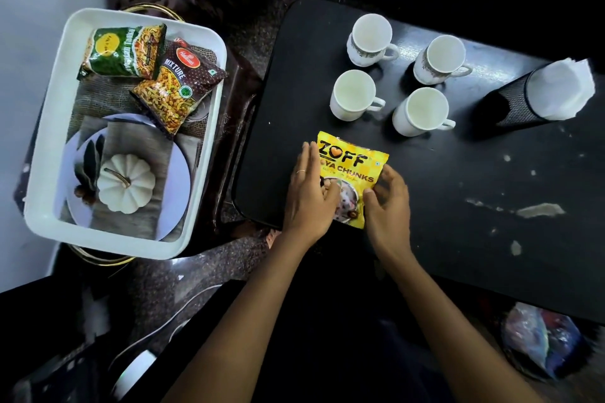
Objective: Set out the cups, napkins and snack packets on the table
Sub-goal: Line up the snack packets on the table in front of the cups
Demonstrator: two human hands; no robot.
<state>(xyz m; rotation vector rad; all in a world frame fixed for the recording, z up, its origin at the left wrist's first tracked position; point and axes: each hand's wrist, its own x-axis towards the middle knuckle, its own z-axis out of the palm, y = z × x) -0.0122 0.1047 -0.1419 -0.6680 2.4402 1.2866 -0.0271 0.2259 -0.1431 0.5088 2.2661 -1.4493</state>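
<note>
Snack packets are the step in hand; four cups and the napkin holder already stand on the dark counter in the upper right of the frame; the yellow packet lies at centre, near the counter's lower edge. The left hand rests flat on its left side, fingers straight; the right hand pinches its right edge with curled fingers. Next, I judge, comes letting go and reaching to the white tray at left for the two packets there.

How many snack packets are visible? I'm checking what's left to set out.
3: the yellow packet on the table under both hands, the green packet and brown packet in the white tray.
</note>
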